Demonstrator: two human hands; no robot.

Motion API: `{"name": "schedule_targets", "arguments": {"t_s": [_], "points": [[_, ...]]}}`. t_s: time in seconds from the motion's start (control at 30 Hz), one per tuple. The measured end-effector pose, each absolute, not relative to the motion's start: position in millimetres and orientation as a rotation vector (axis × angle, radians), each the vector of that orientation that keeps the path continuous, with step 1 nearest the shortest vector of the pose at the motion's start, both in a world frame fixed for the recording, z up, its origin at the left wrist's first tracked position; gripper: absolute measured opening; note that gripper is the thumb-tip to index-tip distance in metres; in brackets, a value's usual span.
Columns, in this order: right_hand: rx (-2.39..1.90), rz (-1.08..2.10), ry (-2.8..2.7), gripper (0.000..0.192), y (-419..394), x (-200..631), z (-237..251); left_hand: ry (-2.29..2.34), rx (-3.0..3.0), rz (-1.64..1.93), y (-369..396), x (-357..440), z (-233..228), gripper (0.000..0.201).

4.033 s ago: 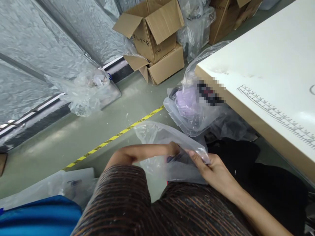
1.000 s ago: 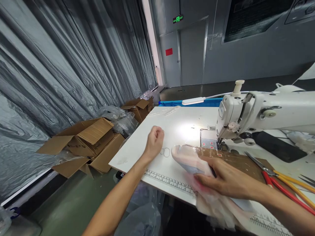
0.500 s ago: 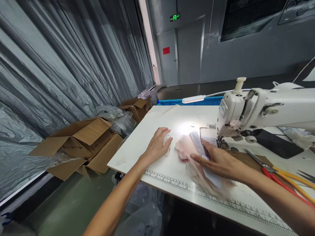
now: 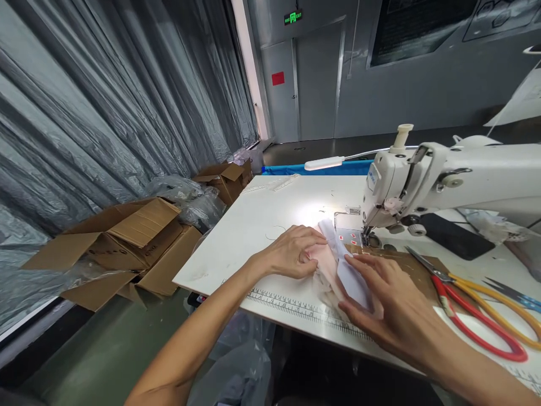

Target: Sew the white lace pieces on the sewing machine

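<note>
Pale pink and white fabric [image 4: 328, 260] lies bunched on the white sewing table [image 4: 236, 225], in front of the needle area of the sewing machine [image 4: 389, 186]. My left hand [image 4: 296, 251] has its fingers closed on the fabric's left edge, thumb below and fingers above. On the other side, my right hand [image 4: 376, 287] holds the fabric's right part between thumb and fingers. A fine loose thread [image 4: 274, 232] curls on the table beyond my left hand. The fabric's underside is hidden.
Red-and-yellow-handled scissors [image 4: 448, 279] and blue-handled snips [image 4: 519, 296] lie at the right. A black pad [image 4: 459, 235] rests under the machine arm. A printed ruler [image 4: 291, 307] follows the front edge. Open cardboard boxes [image 4: 139, 231] stand on the floor at left.
My left hand has moved right from the bare tabletop and now grips the fabric. The fabric, blurred by motion before, is steadier between both hands. The camera view has shifted slightly.
</note>
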State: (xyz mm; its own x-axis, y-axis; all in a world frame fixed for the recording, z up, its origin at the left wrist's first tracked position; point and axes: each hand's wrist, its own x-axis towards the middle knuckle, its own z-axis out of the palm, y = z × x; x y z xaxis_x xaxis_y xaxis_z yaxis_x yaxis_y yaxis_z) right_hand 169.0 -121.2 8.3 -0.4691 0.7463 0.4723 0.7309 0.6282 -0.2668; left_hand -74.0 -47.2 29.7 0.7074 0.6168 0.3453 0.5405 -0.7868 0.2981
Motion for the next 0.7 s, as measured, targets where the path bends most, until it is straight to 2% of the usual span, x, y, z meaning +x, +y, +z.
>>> {"name": "schedule_targets", "arguments": {"t_s": [0.07, 0.23, 0.43, 0.7], "points": [[-1.17, 0.054, -2.3, 0.057, -120, 174, 4, 0.9, 2.74, 0.595, -48, -74, 32, 0.048], [-1.2, 0.208, -2.236, 0.047, -117, 185, 3, 0.791, 2.691, 0.634, -52, -67, 39, 0.039], [-1.293, 0.429, -2.03, 0.043, -113, 193, 10, 0.602, 2.798, 0.54, -52, -56, 35, 0.045], [-1.312, 0.506, -1.974, 0.043, -111, 198, 4, 0.608, 2.834, 0.521, -42, -48, 35, 0.023]]}}
